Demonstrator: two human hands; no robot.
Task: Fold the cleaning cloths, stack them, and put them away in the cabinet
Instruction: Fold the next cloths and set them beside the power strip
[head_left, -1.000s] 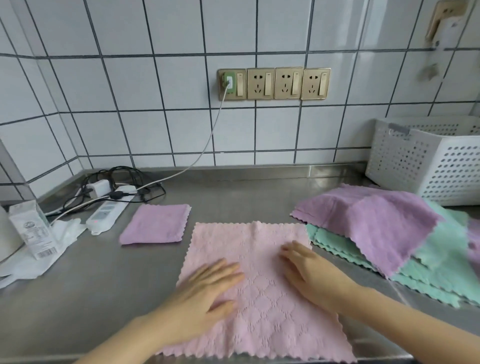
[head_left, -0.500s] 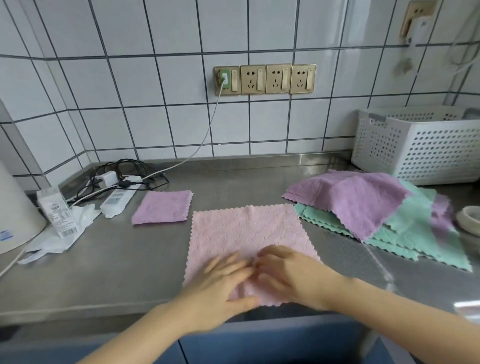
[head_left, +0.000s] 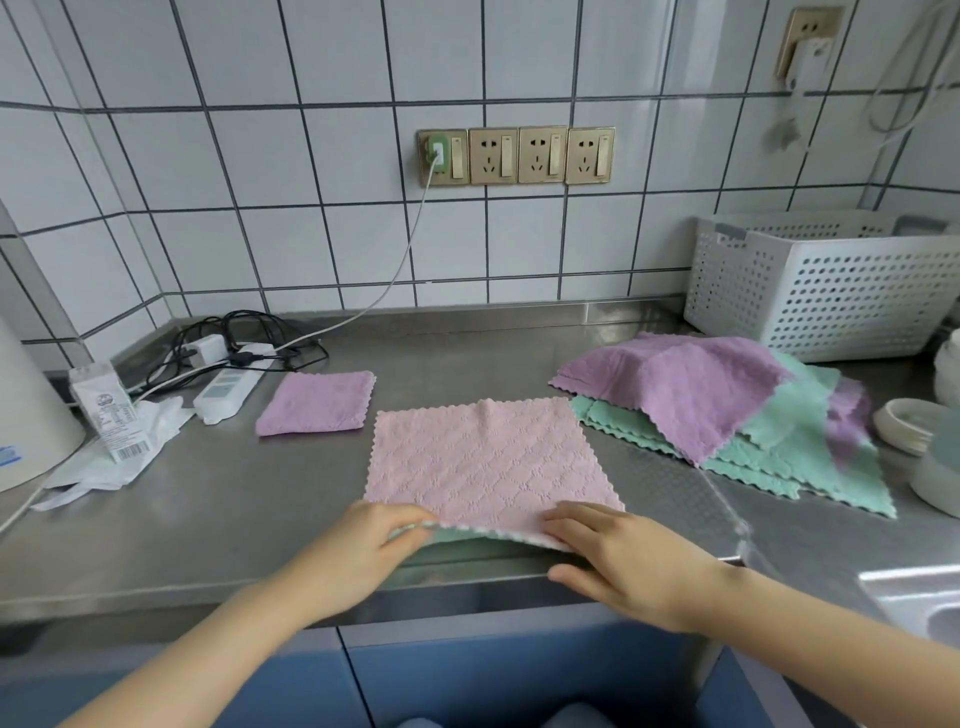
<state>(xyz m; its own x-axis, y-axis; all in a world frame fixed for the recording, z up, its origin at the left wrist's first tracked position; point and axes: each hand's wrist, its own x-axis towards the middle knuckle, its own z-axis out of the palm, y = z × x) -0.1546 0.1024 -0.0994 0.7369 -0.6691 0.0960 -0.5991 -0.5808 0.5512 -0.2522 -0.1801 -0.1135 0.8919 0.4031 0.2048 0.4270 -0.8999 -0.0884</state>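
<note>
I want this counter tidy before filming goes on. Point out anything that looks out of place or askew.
The unfolded cloths lie in a skewed heap by the white basket, corners pointing different ways. A tangle of black cables sits around the power strip. The folded purple cloth lies neat.

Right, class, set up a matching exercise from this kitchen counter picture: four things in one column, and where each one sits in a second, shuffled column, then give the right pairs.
Things
1. pink cloth
2. folded purple cloth
3. basket
4. carton

Places
A. far left of the counter, on white plastic wrap
B. at the back right, behind the heap of purple and green cloths
C. at the front edge, its near edge pinched by both hands
D. left of the pink cloth, near the power strip

Pairs: 1-C, 2-D, 3-B, 4-A
</note>
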